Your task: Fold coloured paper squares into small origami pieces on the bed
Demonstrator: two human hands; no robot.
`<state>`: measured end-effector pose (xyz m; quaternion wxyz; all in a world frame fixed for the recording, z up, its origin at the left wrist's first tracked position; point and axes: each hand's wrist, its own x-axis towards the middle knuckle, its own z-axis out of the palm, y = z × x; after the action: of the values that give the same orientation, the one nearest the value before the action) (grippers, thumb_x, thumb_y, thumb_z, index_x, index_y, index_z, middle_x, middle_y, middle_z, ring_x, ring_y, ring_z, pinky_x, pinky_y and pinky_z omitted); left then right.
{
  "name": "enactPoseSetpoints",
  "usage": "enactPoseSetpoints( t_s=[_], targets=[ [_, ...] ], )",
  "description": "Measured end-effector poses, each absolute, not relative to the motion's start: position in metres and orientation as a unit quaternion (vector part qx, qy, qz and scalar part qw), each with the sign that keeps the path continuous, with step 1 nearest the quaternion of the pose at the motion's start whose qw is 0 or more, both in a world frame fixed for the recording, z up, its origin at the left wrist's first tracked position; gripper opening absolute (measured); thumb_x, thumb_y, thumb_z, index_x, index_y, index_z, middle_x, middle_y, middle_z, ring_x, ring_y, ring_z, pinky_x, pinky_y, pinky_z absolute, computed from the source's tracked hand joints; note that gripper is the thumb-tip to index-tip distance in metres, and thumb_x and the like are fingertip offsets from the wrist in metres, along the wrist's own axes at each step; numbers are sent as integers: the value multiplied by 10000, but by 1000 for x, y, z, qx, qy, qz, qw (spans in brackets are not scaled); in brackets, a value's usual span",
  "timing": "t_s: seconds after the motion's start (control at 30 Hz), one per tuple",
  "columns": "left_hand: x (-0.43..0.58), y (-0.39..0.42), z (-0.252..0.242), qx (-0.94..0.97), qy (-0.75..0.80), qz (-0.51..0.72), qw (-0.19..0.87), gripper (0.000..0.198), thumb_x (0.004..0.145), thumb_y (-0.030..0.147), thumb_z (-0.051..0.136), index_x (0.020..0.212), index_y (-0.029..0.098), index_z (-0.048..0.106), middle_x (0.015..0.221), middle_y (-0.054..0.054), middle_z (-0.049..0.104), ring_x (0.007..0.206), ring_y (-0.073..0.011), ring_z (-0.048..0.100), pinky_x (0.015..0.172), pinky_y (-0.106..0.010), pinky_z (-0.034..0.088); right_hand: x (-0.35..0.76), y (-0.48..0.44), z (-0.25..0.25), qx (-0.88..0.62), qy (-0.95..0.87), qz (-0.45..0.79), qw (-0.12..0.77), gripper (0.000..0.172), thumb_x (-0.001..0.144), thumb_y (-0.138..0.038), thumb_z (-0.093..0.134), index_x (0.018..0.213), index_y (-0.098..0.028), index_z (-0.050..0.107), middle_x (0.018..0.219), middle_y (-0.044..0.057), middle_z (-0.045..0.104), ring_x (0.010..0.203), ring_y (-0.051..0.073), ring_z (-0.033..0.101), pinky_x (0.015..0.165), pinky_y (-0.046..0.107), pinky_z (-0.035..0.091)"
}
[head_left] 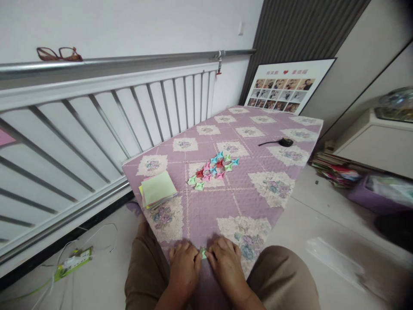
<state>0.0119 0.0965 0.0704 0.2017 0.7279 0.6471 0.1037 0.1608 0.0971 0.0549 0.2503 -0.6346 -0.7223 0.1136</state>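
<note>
At the near edge of the cloth-covered table, a small piece of green paper point(203, 253) shows between my two hands. My left hand point(185, 262) is closed, its thumb and fingertips at the paper's left side. From the other side my right hand point(226, 260) also has its fingers bent together, gripping the paper's right edge. Most of the paper is hidden by the fingers. Farther up the table lie several small folded paper pieces point(213, 170) in green, pink, red and blue. To their left rests a stack of square coloured paper sheets point(158, 189), light green on top.
The table point(206, 217) has a purple flowered cover. A black round object with a tail point(285, 142) lies at its far right. A white radiator point(129, 112) runs along the left, with glasses point(60, 54) on the pipe. A power strip point(74, 261) sits on the floor.
</note>
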Motion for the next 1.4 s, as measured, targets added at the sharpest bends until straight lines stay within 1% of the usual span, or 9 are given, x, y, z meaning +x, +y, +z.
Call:
enactPoseSetpoints(
  t_s=[0.23,0.4,0.7,0.9,1.07,1.2,1.3,1.4],
  targets=[
    [14,102,73,725,656,77,195,195,868,217,459,795,223,639,911,-30,633,919,-227,528,804,-375,283,158,98,55,-642,-715,107,254,137,813,-203,635,685,-230,597,787,16,603,856,226,523,780,380,328],
    [14,106,74,727,656,54,197,198,860,229,455,810,221,646,926,-45,638,929,-235,526,793,-381,294,158,98,55,-638,-720,91,258,152,835,-239,611,685,-237,587,771,15,599,848,222,528,778,376,327],
    [17,109,79,730,655,26,194,206,852,216,448,840,215,654,964,-62,640,957,-259,526,798,-399,314,156,99,54,-646,-715,85,254,176,833,-243,611,660,-234,582,749,8,594,825,215,531,784,379,318],
    [14,112,80,737,644,7,203,188,867,227,455,880,214,641,987,-63,646,971,-260,540,842,-409,317,154,99,55,-652,-708,97,253,168,812,-237,639,654,-234,581,765,11,600,838,225,525,794,390,315],
    [12,119,87,744,637,-24,201,175,868,243,477,950,204,627,982,-67,659,969,-250,569,865,-395,321,154,97,59,-659,-703,79,254,122,826,-254,618,712,-239,577,775,9,593,834,220,525,769,369,324],
    [11,121,90,745,634,-42,203,180,867,257,492,983,209,621,992,-63,666,975,-247,580,864,-384,326,156,95,59,-667,-695,47,264,89,816,-297,631,775,-245,570,817,15,594,857,229,524,785,374,333],
    [10,120,90,744,634,-27,210,159,862,250,502,961,222,624,992,-46,666,983,-242,581,866,-385,322,157,95,57,-667,-692,38,273,100,815,-312,629,775,-249,562,818,16,588,850,230,520,790,379,337],
    [8,120,89,742,634,-16,219,115,853,258,525,892,231,630,962,-21,669,971,-231,588,852,-372,323,157,94,57,-672,-684,54,280,111,785,-288,663,760,-250,561,823,15,587,854,235,518,795,387,340]
  ],
)
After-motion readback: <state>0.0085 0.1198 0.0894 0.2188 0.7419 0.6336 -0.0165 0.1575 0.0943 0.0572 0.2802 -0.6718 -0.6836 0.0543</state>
